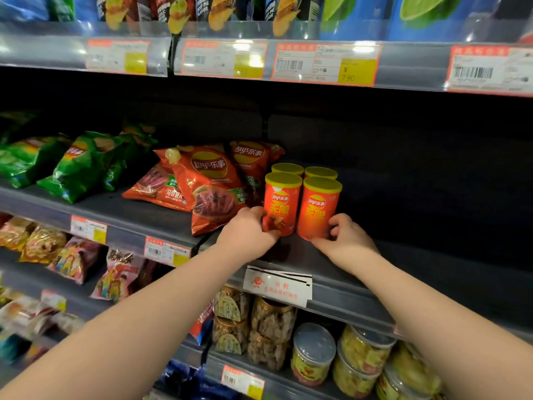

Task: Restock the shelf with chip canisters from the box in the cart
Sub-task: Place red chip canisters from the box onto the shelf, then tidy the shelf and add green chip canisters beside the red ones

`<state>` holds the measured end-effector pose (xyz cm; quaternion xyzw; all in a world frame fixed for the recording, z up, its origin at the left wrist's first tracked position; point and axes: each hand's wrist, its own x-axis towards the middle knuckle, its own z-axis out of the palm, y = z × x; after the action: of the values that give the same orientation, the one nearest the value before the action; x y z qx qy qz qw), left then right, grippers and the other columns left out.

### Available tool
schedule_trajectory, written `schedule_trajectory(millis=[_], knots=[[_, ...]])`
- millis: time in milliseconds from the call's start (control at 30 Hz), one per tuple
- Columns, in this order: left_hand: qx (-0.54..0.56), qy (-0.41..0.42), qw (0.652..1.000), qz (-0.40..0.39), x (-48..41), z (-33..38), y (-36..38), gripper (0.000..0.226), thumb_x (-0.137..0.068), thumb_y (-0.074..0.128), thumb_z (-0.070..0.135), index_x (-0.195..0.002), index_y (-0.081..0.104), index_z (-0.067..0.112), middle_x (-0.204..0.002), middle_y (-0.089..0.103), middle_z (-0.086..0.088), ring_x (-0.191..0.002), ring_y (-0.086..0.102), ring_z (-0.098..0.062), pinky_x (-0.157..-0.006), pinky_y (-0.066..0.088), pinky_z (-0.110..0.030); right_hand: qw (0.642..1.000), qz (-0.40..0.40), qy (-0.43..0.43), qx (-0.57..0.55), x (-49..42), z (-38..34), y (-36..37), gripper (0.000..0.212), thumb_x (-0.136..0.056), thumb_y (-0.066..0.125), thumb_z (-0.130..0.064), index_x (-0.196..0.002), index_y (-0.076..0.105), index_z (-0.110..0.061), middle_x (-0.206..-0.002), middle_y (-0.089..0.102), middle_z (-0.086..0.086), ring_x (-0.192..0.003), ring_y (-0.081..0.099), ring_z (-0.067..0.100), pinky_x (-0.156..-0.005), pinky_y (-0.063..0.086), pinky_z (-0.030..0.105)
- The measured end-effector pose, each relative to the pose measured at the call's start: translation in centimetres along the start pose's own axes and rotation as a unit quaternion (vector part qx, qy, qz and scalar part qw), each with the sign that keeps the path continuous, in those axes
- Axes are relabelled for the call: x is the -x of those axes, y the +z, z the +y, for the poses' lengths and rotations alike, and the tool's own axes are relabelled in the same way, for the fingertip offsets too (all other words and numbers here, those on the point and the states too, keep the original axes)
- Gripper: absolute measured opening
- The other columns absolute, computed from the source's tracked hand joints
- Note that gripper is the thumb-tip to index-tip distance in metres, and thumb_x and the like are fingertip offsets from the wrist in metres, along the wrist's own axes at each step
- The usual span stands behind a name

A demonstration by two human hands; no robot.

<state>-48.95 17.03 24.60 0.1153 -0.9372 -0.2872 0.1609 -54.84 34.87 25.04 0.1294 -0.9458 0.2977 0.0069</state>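
Several red chip canisters with yellow lids stand upright in a tight block on the dark middle shelf [418, 272]. My left hand [248, 230] grips the base of the front left canister [282, 202]. My right hand [344, 238] has its fingers curled round the base of the front right canister [318, 207]. Two more canisters [304, 170] stand right behind these, only their lids showing. The box and the cart are out of view.
Red chip bags [207, 186] lean just left of the canisters, green bags [83, 166] further left. The shelf stretch to the right of the canisters is dark and bare. A white paper sign [278, 285] hangs on the shelf edge. Jars and tubs [314, 353] fill the shelf below.
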Motion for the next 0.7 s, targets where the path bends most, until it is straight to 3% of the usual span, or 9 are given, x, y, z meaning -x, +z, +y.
schedule_trajectory(millis=[167,267,367,567,700], knots=[[-0.209,0.069,0.975,0.021,3.1,-0.4,-0.1,0.038,-0.087,0.055,0.042,-0.116,0.057,0.017,-0.118,0.052,-0.005,-0.110,0.052,-0.029,-0.087,0.045,-0.037,0.974,-0.003,-0.183,0.131,2.4,-1.0,0.4,0.039,-0.089,0.056,-0.042,-0.125,0.048,-0.028,-0.129,0.048,-0.002,-0.115,0.050,0.022,-0.092,0.045,0.035],[-0.217,0.096,0.970,0.048,4.9,-0.7,-0.3,0.034,-0.088,0.052,0.042,-0.102,0.059,0.012,-0.104,0.054,-0.004,-0.100,0.053,-0.026,-0.079,0.044,-0.036,0.951,0.009,-0.279,0.132,3.7,-2.0,1.0,0.035,-0.090,0.054,-0.040,-0.123,0.052,-0.028,-0.125,0.051,-0.005,-0.115,0.048,0.020,-0.093,0.042,0.035],[-0.210,0.101,0.970,0.066,6.5,-1.5,-0.6,0.046,-0.078,0.041,0.046,-0.097,0.065,0.011,-0.096,0.058,-0.002,-0.091,0.056,-0.026,-0.075,0.048,-0.039,0.929,-0.004,-0.351,0.117,4.6,-2.9,1.7,0.029,-0.090,0.053,-0.038,-0.117,0.056,-0.027,-0.116,0.055,-0.006,-0.109,0.051,0.018,-0.085,0.042,0.033],[-0.246,0.006,0.968,0.048,11.2,-3.4,-0.6,0.045,-0.085,0.042,0.044,-0.112,0.063,0.015,-0.107,0.057,-0.003,-0.101,0.053,-0.025,-0.080,0.046,-0.037,0.883,-0.062,-0.451,0.114,6.8,-4.4,4.7,0.042,-0.084,0.040,-0.045,-0.116,0.059,-0.024,-0.114,0.058,-0.002,-0.109,0.052,0.024,-0.087,0.040,0.036],[-0.251,-0.070,0.965,0.012,15.1,-5.4,0.1,0.051,-0.079,0.035,0.048,-0.107,0.062,0.016,-0.103,0.056,-0.005,-0.096,0.054,-0.028,-0.078,0.047,-0.041,0.852,-0.125,-0.498,0.100,8.5,-4.7,8.1,0.045,-0.077,0.038,-0.043,-0.108,0.064,-0.021,-0.105,0.062,0.003,-0.102,0.057,0.028,-0.084,0.044,0.039]])
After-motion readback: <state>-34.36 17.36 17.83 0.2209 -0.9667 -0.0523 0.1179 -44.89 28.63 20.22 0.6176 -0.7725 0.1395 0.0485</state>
